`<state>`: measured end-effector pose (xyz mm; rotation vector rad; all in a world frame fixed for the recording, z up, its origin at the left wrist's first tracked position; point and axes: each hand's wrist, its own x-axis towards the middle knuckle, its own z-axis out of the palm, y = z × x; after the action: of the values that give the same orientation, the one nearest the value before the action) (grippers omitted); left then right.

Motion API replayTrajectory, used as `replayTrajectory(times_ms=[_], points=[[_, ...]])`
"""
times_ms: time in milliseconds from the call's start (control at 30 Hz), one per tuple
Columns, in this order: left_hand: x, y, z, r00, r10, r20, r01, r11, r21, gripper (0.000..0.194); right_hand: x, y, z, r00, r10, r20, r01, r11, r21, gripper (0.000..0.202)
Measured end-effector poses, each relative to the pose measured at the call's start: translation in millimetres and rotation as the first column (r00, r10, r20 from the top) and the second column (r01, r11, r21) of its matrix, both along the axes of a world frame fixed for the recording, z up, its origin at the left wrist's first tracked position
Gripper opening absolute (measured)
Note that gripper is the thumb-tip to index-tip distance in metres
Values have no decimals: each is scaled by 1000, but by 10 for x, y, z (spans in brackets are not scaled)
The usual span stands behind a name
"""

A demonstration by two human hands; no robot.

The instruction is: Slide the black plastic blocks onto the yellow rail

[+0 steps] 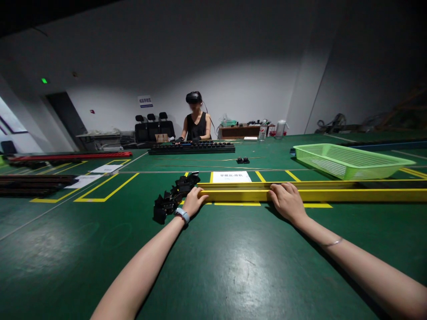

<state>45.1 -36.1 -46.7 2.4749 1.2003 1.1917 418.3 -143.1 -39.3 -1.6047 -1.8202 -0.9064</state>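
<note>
Both hands grasp the yellow rail: left at its end; right midway.

A workshop. Green table with yellow taped zones, labels, rails. A co-worker sits opposite.

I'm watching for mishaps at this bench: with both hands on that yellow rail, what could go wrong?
The left hand grips the very end of the yellow rail, right beside the pile of black parts; sliding the rail leftward might scatter them. The rail runs out of frame past the right hand, so swinging it could clip the green basket just behind.
</note>
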Motion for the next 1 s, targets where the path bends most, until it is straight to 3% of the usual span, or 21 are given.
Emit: replayTrajectory(times_ms=[1000], points=[[-4,-3,8,999,14,-32,-14,1000,-4,18,655,-155,6,980,-192,41,193,981,-2,32]])
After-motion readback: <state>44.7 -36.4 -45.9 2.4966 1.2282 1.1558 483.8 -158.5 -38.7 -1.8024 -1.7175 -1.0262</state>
